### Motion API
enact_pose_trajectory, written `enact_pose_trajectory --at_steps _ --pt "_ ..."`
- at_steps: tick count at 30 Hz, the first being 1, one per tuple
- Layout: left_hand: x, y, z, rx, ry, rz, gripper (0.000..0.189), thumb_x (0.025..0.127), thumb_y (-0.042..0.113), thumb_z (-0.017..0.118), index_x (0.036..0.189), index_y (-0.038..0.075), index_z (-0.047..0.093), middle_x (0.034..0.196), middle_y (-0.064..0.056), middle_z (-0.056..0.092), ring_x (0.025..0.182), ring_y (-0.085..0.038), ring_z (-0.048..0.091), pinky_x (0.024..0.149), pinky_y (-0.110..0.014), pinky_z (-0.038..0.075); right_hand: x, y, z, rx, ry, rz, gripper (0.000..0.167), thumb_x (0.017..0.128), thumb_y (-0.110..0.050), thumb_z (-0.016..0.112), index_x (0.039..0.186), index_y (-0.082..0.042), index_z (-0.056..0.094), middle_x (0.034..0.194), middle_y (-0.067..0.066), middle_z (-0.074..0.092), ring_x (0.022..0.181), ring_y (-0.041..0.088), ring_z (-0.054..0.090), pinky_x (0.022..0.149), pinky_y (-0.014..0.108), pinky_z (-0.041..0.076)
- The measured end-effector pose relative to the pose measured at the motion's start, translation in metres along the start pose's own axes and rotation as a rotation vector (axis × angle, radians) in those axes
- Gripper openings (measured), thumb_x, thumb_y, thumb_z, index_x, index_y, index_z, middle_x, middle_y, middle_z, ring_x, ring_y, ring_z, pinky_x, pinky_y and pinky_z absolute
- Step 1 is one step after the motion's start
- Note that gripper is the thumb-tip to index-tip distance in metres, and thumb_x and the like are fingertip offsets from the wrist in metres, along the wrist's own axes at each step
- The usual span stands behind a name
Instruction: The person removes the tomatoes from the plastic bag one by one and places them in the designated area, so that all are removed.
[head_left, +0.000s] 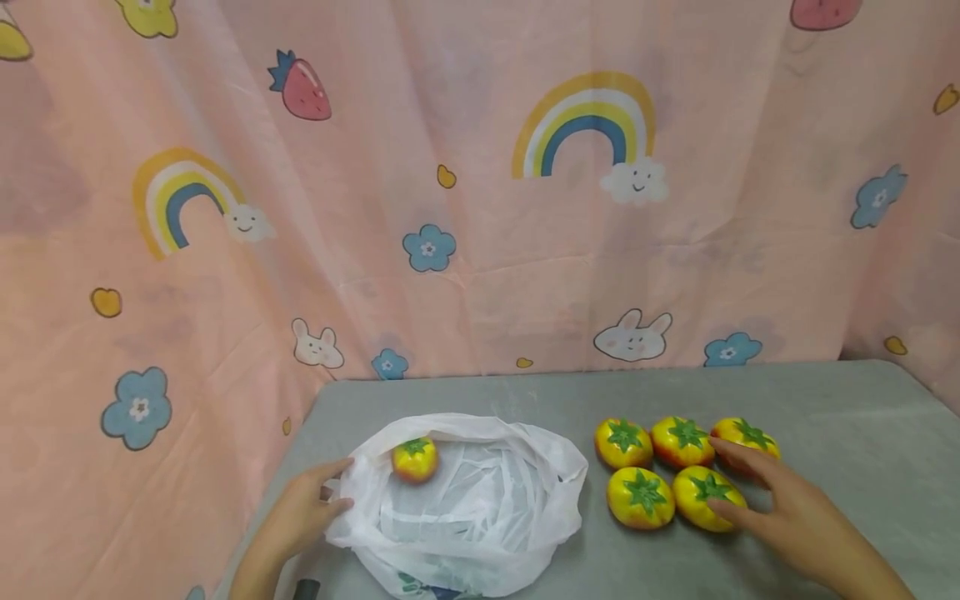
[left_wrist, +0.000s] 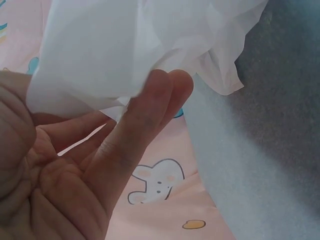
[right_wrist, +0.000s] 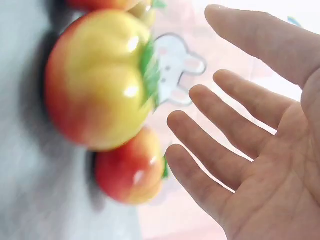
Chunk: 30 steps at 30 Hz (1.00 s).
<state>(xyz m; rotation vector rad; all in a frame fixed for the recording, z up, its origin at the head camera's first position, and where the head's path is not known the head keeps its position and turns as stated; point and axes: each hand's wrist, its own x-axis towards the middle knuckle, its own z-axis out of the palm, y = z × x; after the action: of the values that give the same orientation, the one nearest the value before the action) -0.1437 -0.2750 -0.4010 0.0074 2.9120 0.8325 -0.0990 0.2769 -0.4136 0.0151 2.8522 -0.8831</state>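
Observation:
My left hand (head_left: 298, 510) grips the left rim of a white plastic bag (head_left: 561, 475) that lies with its mouth wide open. The bag's thin edge (left_wrist: 95, 55) passes between the fingers in the left wrist view. Inside, against the far left wall, sits one glossy yellow-red persimmon-like fruit (head_left: 415, 461) with a green leaf cap. To the right of the bag, my right hand (head_left: 791, 508) hovers with spread fingers over the front right fruit (head_left: 701, 498). The right wrist view shows a gap between the fingers and the nearest fruit (right_wrist: 95, 85).
More such fruits stand in two rows on the grey table: a back row with a left one (head_left: 623, 442), a middle one (head_left: 681, 442) and a right one (head_left: 750, 435), plus a front left one (head_left: 640, 498). Behind hangs a pink patterned curtain (head_left: 495, 308). A dark object (head_left: 307, 589) shows near the left forearm.

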Motion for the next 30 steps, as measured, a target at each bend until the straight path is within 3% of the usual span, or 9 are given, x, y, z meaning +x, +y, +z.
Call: enact_pose_trajectory --at_steps 4,9,17,30 --pt "-0.001 0.001 -0.001 -0.008 0.002 -0.01 0.056 0.085 0.011 0.077 0.137 0.005 0.059 0.129 -0.02 0.064 0.101 -0.031 0.069 0.079 -0.043 0.061 0.003 -0.02 -0.003 -0.018 -0.004 -0.026 0.091 0.084 -0.063 0.067 0.15 -0.007 0.039 0.15 0.03 0.041 0.126 0.05 0.05 0.092 0.07 0.045" --pt "-0.003 0.002 -0.002 -0.021 0.011 -0.013 0.055 0.085 0.011 0.076 0.136 0.004 0.059 0.129 -0.021 0.064 0.101 -0.032 0.069 0.078 -0.043 0.061 0.008 -0.042 -0.005 0.012 -0.017 -0.067 0.086 0.086 -0.061 0.067 0.151 -0.012 0.039 0.15 0.028 0.043 0.123 0.048 0.053 0.089 0.066 0.05" --pt "-0.004 0.003 -0.002 -0.047 0.03 0.005 0.054 0.084 0.009 0.076 0.135 0.003 0.06 0.128 -0.022 0.064 0.098 -0.03 0.07 0.073 -0.04 0.062 0.012 -0.069 -0.003 0.035 0.0 -0.135 0.078 0.085 -0.051 0.072 0.149 -0.017 0.044 0.149 0.022 0.047 0.131 0.049 0.046 0.097 0.07 0.045" --pt "-0.004 0.003 -0.002 -0.079 0.032 0.015 0.055 0.084 0.008 0.076 0.136 0.003 0.06 0.13 -0.024 0.063 0.098 -0.031 0.071 0.073 -0.038 0.062 0.017 -0.122 0.008 0.123 0.01 -0.332 0.066 0.088 -0.048 0.071 0.145 -0.022 0.05 0.148 0.01 0.053 0.136 0.039 0.048 0.106 0.068 0.041"
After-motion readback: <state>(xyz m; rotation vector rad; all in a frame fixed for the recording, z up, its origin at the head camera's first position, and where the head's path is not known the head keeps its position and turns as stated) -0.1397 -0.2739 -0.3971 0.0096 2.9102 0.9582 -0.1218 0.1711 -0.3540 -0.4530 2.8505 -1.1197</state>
